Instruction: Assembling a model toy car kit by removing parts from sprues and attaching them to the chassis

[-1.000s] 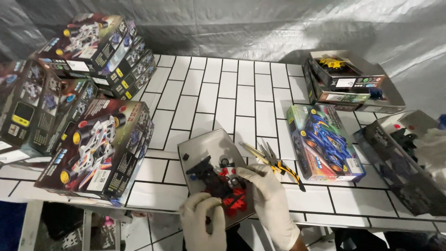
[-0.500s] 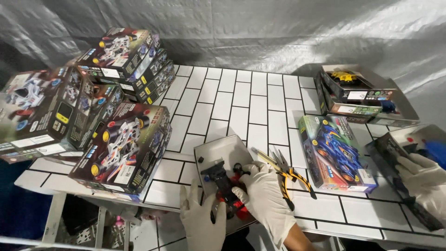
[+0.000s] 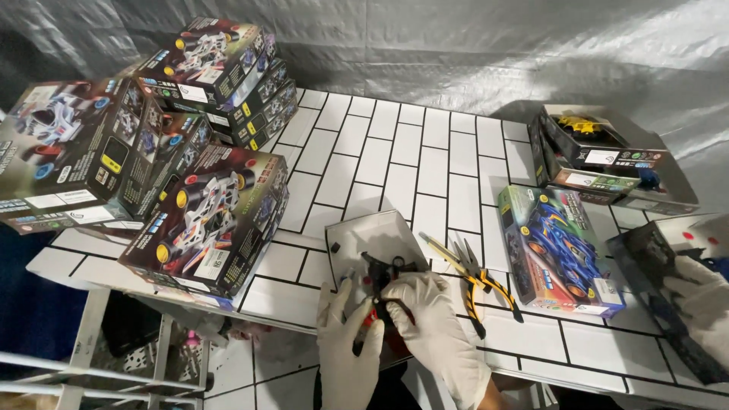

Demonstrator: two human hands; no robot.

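Both my hands wear white gloves and meet over a shallow grey tray (image 3: pixel 363 231) near the table's front edge. My left hand (image 3: pixel 348 345) and my right hand (image 3: pixel 431 326) together grip a small black model car chassis (image 3: pixel 382 273) with red parts beneath it. The chassis hovers just above the tray. A small black piece (image 3: pixel 335 247) lies loose in the tray.
Yellow-handled pliers and a cutter (image 3: pixel 471 277) lie right of the tray. A blue toy car box (image 3: pixel 560 249) lies further right. Stacked model car boxes (image 3: pixel 205 216) fill the left side, more boxes (image 3: pixel 600 156) sit far right. Another person's gloved hand (image 3: pixel 702 300) holds a dark box.
The view has shifted right and down, so the boxes on the left fill more of the frame. My hands have stayed on the chassis over the tray, turning it slightly.
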